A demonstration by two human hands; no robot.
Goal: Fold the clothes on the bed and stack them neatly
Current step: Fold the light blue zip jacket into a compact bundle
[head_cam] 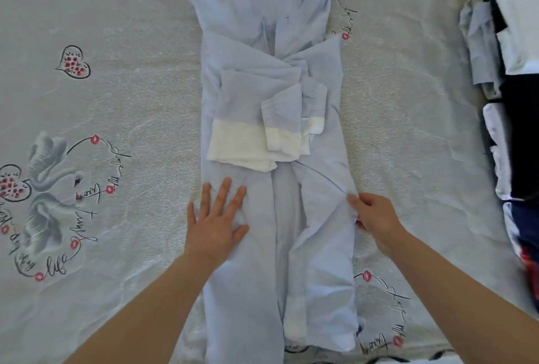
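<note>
From the head view, a pale blue shirt lies lengthwise on the bed, sides and sleeves folded in. The left hand presses it flat, fingers spread; the right hand pinches its edge. Next, probably, folding the hem toward the collar, then onto the stack.

The printed bedsheet carries the cursive word "life" beside its swan and heart motifs.

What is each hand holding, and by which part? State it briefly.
The right hand pinches the light blue shirt at its right folded edge, near the lower half. The left hand holds nothing; it presses flat on the shirt's left side.
</note>
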